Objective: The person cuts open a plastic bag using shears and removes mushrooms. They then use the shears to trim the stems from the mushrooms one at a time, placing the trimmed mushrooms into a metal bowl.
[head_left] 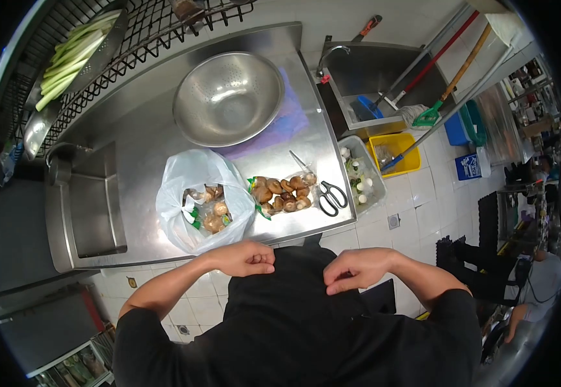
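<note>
My left hand (248, 259) is curled closed at the left edge of the black cloth (300, 264) over my front. My right hand (355, 266) is at its other side, fingers bent and pressed together. Whether either pinches the cloth is hidden. Just beyond the left hand stands an open white plastic bag (169, 197) with packed mushrooms (214, 223) inside. To its right lies a clear pack of brown mushrooms (282, 196), with green at its left end. Black-handled scissors (333, 198) rest beside that pack, near the counter's right edge.
A large steel colander (229, 97) sits on a purple sheet (291, 119) at the back of the steel counter (142, 174). Left is a sink (93, 200); right are a grey bin (372, 169), a yellow bucket (415, 161) and long-handled mops. Another person (545, 277) is far right.
</note>
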Demonstrator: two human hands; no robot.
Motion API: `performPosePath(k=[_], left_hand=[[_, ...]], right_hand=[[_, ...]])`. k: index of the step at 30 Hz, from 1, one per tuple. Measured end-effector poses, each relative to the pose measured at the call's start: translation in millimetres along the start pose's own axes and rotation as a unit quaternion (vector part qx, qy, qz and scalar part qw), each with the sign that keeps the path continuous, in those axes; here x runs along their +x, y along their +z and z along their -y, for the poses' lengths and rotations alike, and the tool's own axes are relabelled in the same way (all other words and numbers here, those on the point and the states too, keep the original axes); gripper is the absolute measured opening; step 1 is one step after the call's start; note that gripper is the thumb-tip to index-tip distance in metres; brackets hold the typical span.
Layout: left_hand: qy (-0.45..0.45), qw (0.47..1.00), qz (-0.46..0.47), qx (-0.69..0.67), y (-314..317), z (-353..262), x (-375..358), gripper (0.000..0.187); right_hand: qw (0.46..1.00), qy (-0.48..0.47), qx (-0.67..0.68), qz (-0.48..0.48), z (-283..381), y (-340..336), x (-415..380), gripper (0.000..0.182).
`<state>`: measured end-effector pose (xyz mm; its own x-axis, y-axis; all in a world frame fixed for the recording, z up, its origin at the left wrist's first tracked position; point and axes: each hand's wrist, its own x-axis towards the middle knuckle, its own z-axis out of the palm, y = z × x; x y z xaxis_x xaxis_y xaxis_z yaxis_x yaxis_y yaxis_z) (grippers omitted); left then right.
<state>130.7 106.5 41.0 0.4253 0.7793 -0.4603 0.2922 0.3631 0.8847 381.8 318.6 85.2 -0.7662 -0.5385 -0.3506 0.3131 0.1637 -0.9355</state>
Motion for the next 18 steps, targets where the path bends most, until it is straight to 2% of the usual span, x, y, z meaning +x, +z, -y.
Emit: performPosePath(k=[1, 2, 3, 4, 5, 6, 7, 8, 9, 10, 11, 12, 13, 14, 15, 16, 18], left_hand=[[0.02, 0.999, -0.028, 0.015, 2.2, 1.7, -1.1, 0.015], [0.039, 0.997, -0.055, 0.031, 4.3, 2.9, -2.3, 0.014], [0.092, 0.985, -0.13, 0.065, 6.6, -1.2, -1.7, 0.009], [0.091, 0.985, -0.129, 0.062, 7.5, 5.0, 5.0, 0.009], [0.082, 0.951, -0.251, 0.157, 7.7, 16.8, 14.2, 0.008], [0.07, 0.894, -0.367, 0.25, 7.4, 17.4, 18.3, 0.007], [0.044, 0.922, -0.324, 0.21, 6.3, 16.6, 19.4, 0.012], [0.045, 0.921, -0.324, 0.212, -0.7, 16.7, 20.1, 0.012], [-0.005, 0.973, -0.173, 0.156, -9.0, 9.7, 19.6, 0.014], [-0.053, 0.994, -0.016, 0.093, -13.8, 6.6, 19.6, 0.017], [-0.044, 0.996, 0.016, 0.074, -18.1, 10.4, 20.3, 0.022], [-0.043, 0.996, 0.016, 0.076, -19.9, 8.3, 21.6, 0.022], [-0.033, 0.992, -0.024, 0.119, -22.9, 5.1, 23.3, 0.023], [-0.021, 0.985, -0.065, 0.161, -25.1, 2.7, 26.1, 0.024], [-0.002, 0.98, -0.142, 0.139, -23.7, 1.8, 30.2, 0.021], [-0.003, 0.98, -0.145, 0.138, -21.0, 2.7, 35.1, 0.021], [-0.014, 0.961, -0.276, -0.006, -18.8, 3.6, 45.8, 0.016]], right_hand=[[0.997, -0.035, 0.016, -0.072, -1.5, 1.6, -2.7, 0.02], [0.997, -0.035, 0.021, -0.071, -6.0, 0.2, -3.0, 0.02], [0.982, -0.001, 0.059, -0.178, -13.1, -4.1, -2.1, 0.018], [0.954, 0.034, 0.093, -0.282, -19.8, -7.6, -0.6, 0.016], [0.954, 0.034, 0.095, -0.282, -25.9, -7.3, 3.3, 0.016], [0.957, 0.017, 0.086, -0.276, -24.1, -6.9, 10.8, 0.016], [0.96, -0.001, 0.074, -0.271, -19.4, -10.8, 17.0, 0.017], [0.987, 0.094, 0.061, -0.117, -11.5, -24.0, 11.8, 0.02], [0.99, 0.089, 0.077, -0.076, -6.3, -30.0, 12.0, 0.021], [0.992, 0.084, 0.093, -0.034, -4.9, -32.3, 11.4, 0.022], [0.991, 0.084, 0.093, -0.035, -5.5, -35.4, 9.4, 0.022], [0.994, 0.091, 0.029, -0.055, -6.1, -39.1, 6.2, 0.022], [0.992, 0.098, -0.037, -0.076, -6.8, -41.9, 2.8, 0.022], [0.997, 0.049, 0.029, -0.057, -3.4, -37.7, -5.3, 0.023], [0.995, 0.0, 0.095, -0.033, 6.1, -28.0, -14.5, 0.024], [0.988, -0.1, 0.122, -0.007, 24.0, -19.8, -20.6, 0.023], [0.942, -0.304, 0.14, 0.029, 60.8, -1.8, -24.0, 0.024]])
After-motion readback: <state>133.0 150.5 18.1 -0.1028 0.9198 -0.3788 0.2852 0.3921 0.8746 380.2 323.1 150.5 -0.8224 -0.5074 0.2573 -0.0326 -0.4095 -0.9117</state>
